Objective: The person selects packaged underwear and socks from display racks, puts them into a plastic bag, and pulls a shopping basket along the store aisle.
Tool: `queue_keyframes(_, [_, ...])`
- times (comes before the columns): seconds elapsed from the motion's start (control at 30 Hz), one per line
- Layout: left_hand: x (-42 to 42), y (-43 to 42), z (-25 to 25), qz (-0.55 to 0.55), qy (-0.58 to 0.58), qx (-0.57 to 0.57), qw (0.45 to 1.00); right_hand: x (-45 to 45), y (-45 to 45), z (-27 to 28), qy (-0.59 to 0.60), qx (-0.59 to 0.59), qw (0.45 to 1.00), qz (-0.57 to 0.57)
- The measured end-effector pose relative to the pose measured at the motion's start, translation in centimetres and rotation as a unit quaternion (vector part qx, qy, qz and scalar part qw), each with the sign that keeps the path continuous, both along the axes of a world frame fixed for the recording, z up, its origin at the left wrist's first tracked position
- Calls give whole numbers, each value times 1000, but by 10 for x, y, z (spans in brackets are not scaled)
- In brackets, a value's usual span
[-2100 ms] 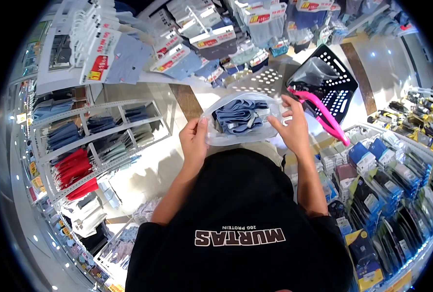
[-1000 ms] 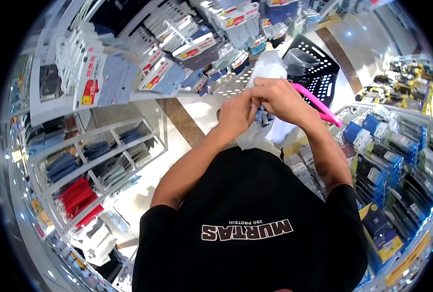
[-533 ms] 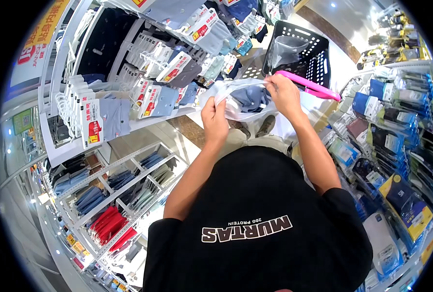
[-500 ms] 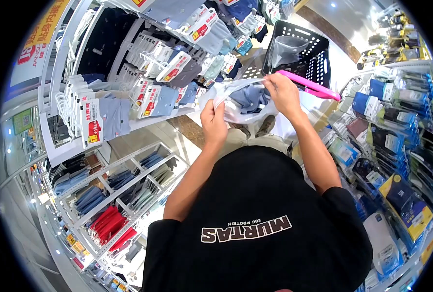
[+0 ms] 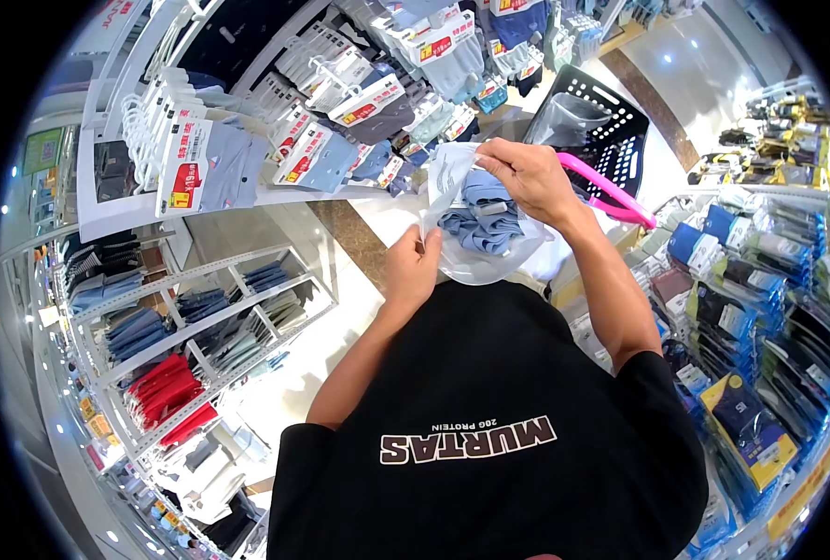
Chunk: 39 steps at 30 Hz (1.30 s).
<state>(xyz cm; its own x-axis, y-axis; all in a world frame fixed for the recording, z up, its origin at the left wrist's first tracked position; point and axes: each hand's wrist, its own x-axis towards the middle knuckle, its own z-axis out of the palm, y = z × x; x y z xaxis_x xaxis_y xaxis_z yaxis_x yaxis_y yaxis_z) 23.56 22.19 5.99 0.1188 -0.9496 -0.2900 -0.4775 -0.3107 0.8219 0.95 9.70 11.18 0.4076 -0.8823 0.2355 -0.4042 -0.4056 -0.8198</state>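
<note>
Head view: the bag [image 5: 475,271] is now turned so that its mouth faces up toward the wearer, and the right hand [image 5: 527,179] sits over the far right part of the rim, higher than the left hand [image 5: 411,268]. In this orientation more of the blue cloth bundle [image 5: 486,227] is exposed than half a second ago, which suggests better access to the contents; this is a judgement. The left hand pinches the left edge of the plastic between thumb and fingers. The right hand has its fingers drawn together on the far edge; whether they also catch cloth cannot be told. The bag is held in front of the wearer's chest, between the two hands. Its wall is thin, whitish and translucent, creased at the left and rounded at the near side. The bundle inside is light blue, folded in several loose layers, with a small pale patch near the middle; the underside is hidden. To the far right is a black perforated basket [image 5: 631,131] with a pink handle [image 5: 620,207], containing a clear plastic item [image 5: 564,119]. To the far left, garments on hangers [image 5: 233,168] line a rack. Packaged goods [image 5: 749,425] occupy the right side.
</note>
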Motion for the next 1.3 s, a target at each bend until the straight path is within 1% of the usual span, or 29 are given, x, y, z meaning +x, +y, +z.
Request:
queue_keyframes(0.07, [-22,-11,24,33,-81,-117,989,0,0,0,13,13,1000,8])
queue_keyframes(0.17, [-36,-31,45,-32,-170,-201,964,7,1,-2,4,-17,1000,23])
queue_keyframes(0.2, [-39,-39,49,-21,-167,-254,952,8,1,-4,10,-46,998,30])
queue_keyframes(0.23, [-36,-47,42,-34,-167,-235,957,9,1,-5,-9,-53,998,32])
queue_keyframes(0.3, [-28,-56,27,-62,-170,-191,965,7,2,-3,12,-18,1000,18])
queue_keyframes(0.33, [-28,-59,25,-54,-198,-193,959,6,1,-4,12,-19,1000,16])
queue_keyframes(0.43, [-21,-65,15,-71,-216,-138,964,3,-3,-13,26,-19,999,5])
queue_keyframes(0.47, [-21,-67,11,-44,-142,-125,981,2,-5,-17,39,-16,999,3])
queue_keyframes(0.53, [-24,-71,11,11,5,-98,995,0,-7,-28,58,-23,998,-2])
queue_keyframes(0.6, [-30,-67,4,14,45,-85,995,1,-6,-37,68,-40,997,-8])
queue_keyframes(0.67, [-35,-64,-2,13,75,-73,994,3,2,-37,40,-57,996,-57])
queue_keyframes(0.7, [-36,-61,0,15,66,-70,995,4,10,-34,27,-62,994,-82])
queue_keyframes(0.73, [-37,-60,5,18,58,-68,996,6,17,-27,-27,-64,992,-101])
queue_keyframes(0.83, [-33,-53,2,21,36,-52,998,10,42,-6,-159,34,985,-62])
queue_keyframes(0.87, [-29,-49,-1,20,28,-46,998,13,45,-13,-148,46,988,-25])
queue_keyframes(0.9, [-29,-44,-1,17,23,-54,998,19,46,-22,-133,92,987,11])
queue_keyframes(0.97, [-34,-34,1,9,15,-74,997,33,46,-78,-11,109,992,58])
queue_keyframes(1.0, [-37,-28,2,4,22,-89,996,39,41,-81,70,172,977,104])
queue_keyframes(1.03, [-40,-24,10,10,28,-69,997,46,37,-84,151,232,949,148])
queue_keyframes(1.07, [-40,-19,6,9,19,-50,999,60,32,-119,252,208,919,220])
queue_keyframes(1.1, [-39,-14,-1,9,10,-32,999,74,26,-158,350,178,874,286])
queue_keyframes(1.13, [-38,-11,-3,-2,16,-40,999,81,22,-177,378,190,851,311])
queue_keyframes(1.17, [-37,-8,-4,-12,21,-49,999,84,22,-182,382,216,842,315])
queue_keyframes(1.23, [-37,-7,1,-9,52,-66,996,90,19,-186,386,253,830,313])
queue_keyframes(1.3, [-25,-7,-16,-14,33,-55,998,93,16,-187,389,272,825,307])
